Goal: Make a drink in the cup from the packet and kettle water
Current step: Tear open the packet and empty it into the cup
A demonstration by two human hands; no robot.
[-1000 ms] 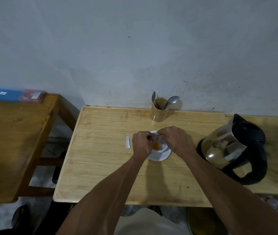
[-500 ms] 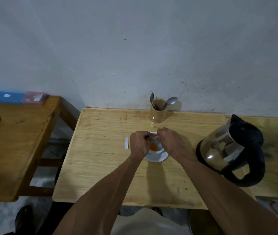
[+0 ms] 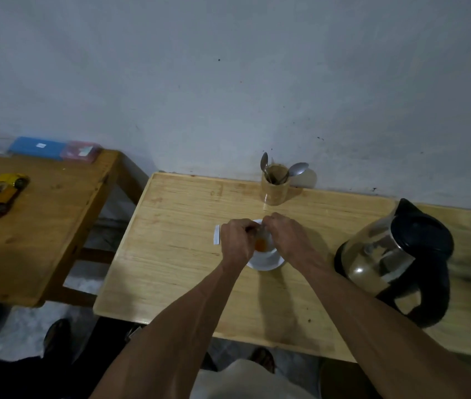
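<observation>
Both hands meet over the cup (image 3: 265, 245), presumably so the packet's contents fall straight in; orange powder already lies inside. The left hand (image 3: 238, 243) and right hand (image 3: 287, 240) have fingers pinched together on a small packet (image 3: 258, 228), barely visible between them. The cup sits on a saucer (image 3: 265, 263). A torn strip (image 3: 217, 234) lies at nine o'clock, the kettle (image 3: 395, 254) at three o'clock.
</observation>
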